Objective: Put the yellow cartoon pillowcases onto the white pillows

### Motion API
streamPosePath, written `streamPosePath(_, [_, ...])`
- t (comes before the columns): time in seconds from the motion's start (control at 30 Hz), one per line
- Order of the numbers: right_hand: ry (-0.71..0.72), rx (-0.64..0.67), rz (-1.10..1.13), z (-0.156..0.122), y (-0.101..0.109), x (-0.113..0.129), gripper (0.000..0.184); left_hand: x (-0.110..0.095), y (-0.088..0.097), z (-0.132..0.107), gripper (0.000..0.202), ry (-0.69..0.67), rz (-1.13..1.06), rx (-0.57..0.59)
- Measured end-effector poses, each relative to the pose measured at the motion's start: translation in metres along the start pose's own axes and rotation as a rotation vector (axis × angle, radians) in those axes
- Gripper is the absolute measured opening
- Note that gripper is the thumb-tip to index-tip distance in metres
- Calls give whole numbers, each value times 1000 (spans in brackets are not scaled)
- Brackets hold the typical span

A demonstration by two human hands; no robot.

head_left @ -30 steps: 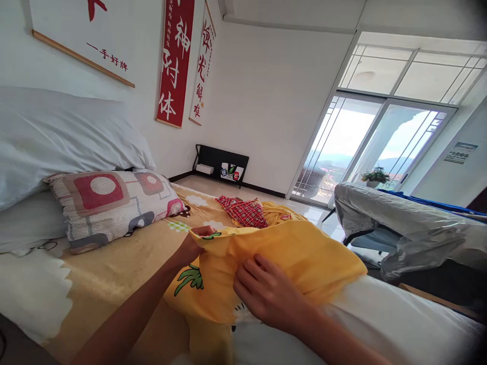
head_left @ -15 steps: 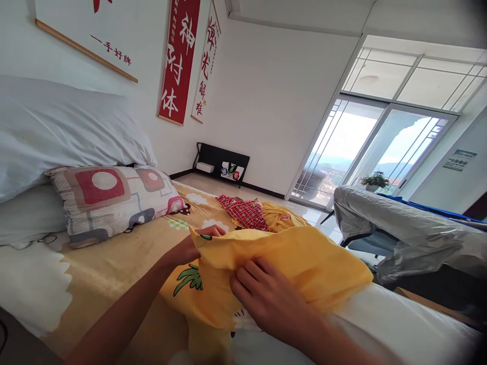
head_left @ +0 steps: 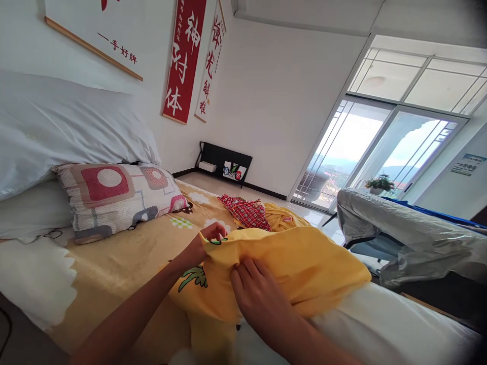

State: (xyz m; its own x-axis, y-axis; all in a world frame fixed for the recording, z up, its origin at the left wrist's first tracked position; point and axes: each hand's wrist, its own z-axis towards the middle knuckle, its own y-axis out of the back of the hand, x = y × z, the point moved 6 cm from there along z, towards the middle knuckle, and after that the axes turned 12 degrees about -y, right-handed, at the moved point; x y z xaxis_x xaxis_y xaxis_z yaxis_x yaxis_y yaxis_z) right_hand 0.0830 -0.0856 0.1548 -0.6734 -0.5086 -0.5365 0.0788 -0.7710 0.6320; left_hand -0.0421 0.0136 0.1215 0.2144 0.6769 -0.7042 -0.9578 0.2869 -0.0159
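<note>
A yellow cloth (head_left: 289,258) with green leaf prints is bunched in front of me over the bed. My left hand (head_left: 208,239) grips its upper left edge, with part of the fingers hidden behind the fabric. Closer to me, my right hand (head_left: 254,289) has its curled fingers pinching the cloth's near face, right of my left hand. The cloth's lower folds drape down between my forearms. Whether it is a cover or a garment I cannot tell.
Beneath lies a tan patterned blanket (head_left: 125,274). A patterned pillow (head_left: 117,203) leans below a white pillow (head_left: 87,126) on the left. Beyond my hands rests a red checked cloth (head_left: 247,212). At right stands a plastic-draped table (head_left: 380,218).
The view has swung slightly left. More of my left hand's fingers show above the cloth edge. Both hands keep hold of the yellow cloth.
</note>
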Motion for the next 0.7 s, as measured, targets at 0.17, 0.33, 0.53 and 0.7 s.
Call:
streamPosePath(0.17, [-10, 89, 119, -1, 0, 0, 7, 3, -3, 1, 27, 81, -91, 55])
streamPosePath(0.33, [-11, 139, 176, -1, 0, 3, 8, -1, -1, 4, 24, 135, -212, -33])
streamPosePath(0.53, [28, 147, 188, -3, 4, 8, 5, 33, 4, -2, 19, 281, -432, -178])
streamPosePath(0.7, [35, 145, 215, -5, 6, 8, 5, 58, 4, -5, 19, 303, -502, -169])
